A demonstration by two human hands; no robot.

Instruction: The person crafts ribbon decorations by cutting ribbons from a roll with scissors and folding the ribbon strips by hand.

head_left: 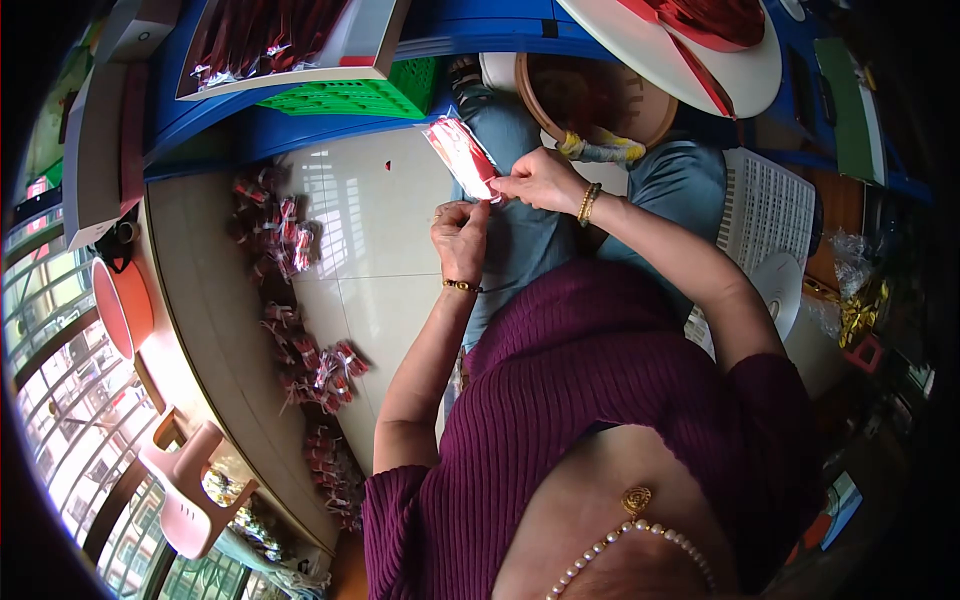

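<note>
A shiny plastic packet [461,158], red and white with glare across it, lies over my knee, pointing up and left. My left hand [460,240] is closed in a pinch at the packet's near end. From the right, my right hand [546,182] pinches the same end, thumb and forefinger together. The fingertips of both hands nearly meet there. Glare hides what is inside the packet.
Bundled red packets [290,240] lie along the floor at left. A box [380,40] of dark red pieces sits above a green crate [400,90]. Ahead stand a brown bin [522,90] and a white round tray [755,85] with red material. A white basket [770,205] is at right.
</note>
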